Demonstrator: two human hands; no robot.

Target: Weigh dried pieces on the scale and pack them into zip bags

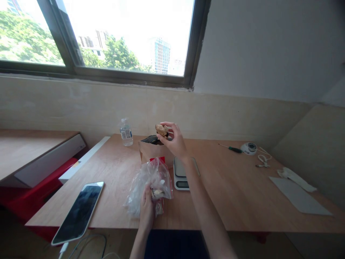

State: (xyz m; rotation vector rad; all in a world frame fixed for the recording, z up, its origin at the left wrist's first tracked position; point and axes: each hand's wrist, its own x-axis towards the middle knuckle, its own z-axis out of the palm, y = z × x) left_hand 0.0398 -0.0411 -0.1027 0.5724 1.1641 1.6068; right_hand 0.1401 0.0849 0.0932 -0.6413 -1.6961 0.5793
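Note:
My right hand [172,136] is raised over the mouth of a brown paper bag [145,153]. Between its thumb and fingers it pinches a tan, wrinkled piece that looks like a dried mushroom [161,130]. Lower down, my left hand [147,201] is closed on a clear zip bag [155,172] with red-edged seals. A pale piece [158,193] shows through the plastic by my left fingers. Behind my right forearm, partly covered by it, lies a white kitchen scale [181,176]. The paper bag stands upright with its dark lining showing; its contents are hidden.
A water bottle [126,133] stands left of the paper bag. A phone [81,210] overhangs the table's front left edge, with a cable attached. To the right lie a screwdriver [234,149], a white dome camera [249,148], a white cable [263,160] and a pale grey sheet [299,196].

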